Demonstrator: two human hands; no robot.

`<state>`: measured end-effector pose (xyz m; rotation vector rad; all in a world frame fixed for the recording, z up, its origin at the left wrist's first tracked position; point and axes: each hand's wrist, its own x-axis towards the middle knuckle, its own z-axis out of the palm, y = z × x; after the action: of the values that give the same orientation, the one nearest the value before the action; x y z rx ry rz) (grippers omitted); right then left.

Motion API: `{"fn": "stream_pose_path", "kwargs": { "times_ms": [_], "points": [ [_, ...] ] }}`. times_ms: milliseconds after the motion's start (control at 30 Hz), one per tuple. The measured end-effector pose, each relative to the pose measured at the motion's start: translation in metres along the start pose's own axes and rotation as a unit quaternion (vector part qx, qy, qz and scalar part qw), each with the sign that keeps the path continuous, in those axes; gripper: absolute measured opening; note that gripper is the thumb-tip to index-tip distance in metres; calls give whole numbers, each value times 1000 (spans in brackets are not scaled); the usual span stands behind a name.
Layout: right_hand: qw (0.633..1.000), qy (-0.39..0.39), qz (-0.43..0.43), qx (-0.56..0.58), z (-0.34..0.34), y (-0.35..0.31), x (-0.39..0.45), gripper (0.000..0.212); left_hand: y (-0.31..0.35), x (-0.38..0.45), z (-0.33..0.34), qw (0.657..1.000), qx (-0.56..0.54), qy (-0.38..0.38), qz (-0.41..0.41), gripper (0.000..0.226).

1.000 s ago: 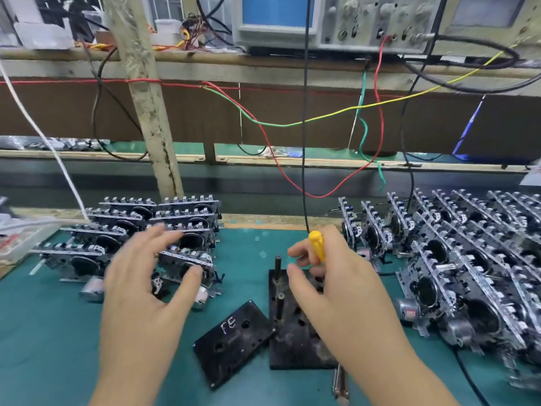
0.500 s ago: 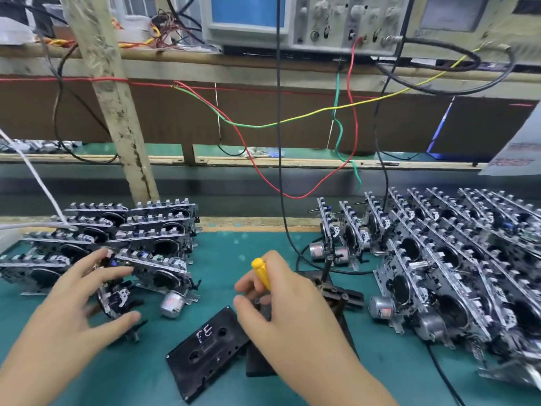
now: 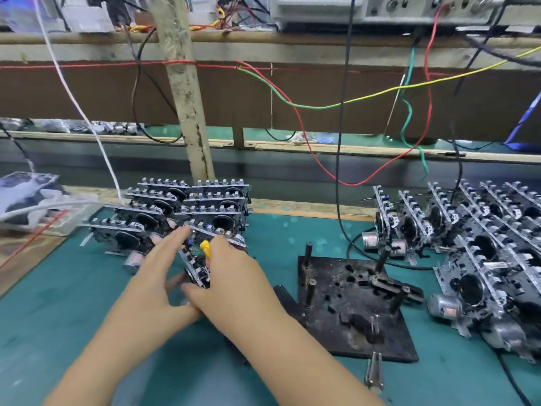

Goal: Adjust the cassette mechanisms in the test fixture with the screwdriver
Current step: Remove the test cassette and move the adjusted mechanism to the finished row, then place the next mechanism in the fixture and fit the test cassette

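I see a green bench mat (image 3: 52,303) under the hands, a worn wooden post (image 3: 187,112) rising just beyond them, a brown backboard (image 3: 322,89) behind – loose coloured wires (image 3: 301,118) draped across it – and an upper wooden shelf (image 3: 87,39) far above.

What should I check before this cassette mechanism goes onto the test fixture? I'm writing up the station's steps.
1. Mechanism in hand: ok. The left hand and right hand both hold one cassette mechanism by the left stack.
2. Fixture free: ok. The black test fixture carries no mechanism; its posts stand bare.
3. Screwdriver ready: ok. Its yellow handle shows in the right hand.
4. Screwdriver tip clear of the mechanism: cannot tell, the hand hides it.
5. Path to the fixture: ok. Bare green mat lies between.
6. Black cable hanging near the fixture's far edge: cannot tell if it will snag.
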<state>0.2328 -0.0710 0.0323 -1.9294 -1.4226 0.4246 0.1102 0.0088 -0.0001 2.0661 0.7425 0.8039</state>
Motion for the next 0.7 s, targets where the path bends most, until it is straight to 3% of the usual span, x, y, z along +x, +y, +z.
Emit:
{"fn": "stream_pose_path", "kwargs": {
  "times_ms": [133, 267, 333, 400, 467, 500, 600, 700],
  "points": [
    [1000, 13, -12, -16, 0, 4, 0, 38, 5, -7, -19, 997, 43, -43, 46, 93],
    [997, 44, -60, 9, -28, -2, -15, 40, 12, -5, -38, 980, 170, 44, 90, 72],
    [992, 74, -99, 14, -50, -8, -26, 44, 21, 0, -37, 987, 99, 105, 67, 80],
    [987, 89, -134, -5, -75, -8, -38, 46, 36, 7, -23, 986, -95, 131, 35, 85],
    [985, 72, -152, -26, -97, -2, -50, 38, 53, 13, 0, 947, -301, 110, 19, 78],
    [985, 71, -150, -40, -106, 3, -56, 31, 62, 14, 12, 932, -350, 94, 13, 73],
    [982, 120, -128, -67, -129, 28, -73, 43, 89, 15, 50, 940, -331, 71, 38, 58],
    [993, 99, -55, 14, -151, 45, -89, 43, 110, 18, 78, 947, -309, 27, 84, 62]
  ]
}}
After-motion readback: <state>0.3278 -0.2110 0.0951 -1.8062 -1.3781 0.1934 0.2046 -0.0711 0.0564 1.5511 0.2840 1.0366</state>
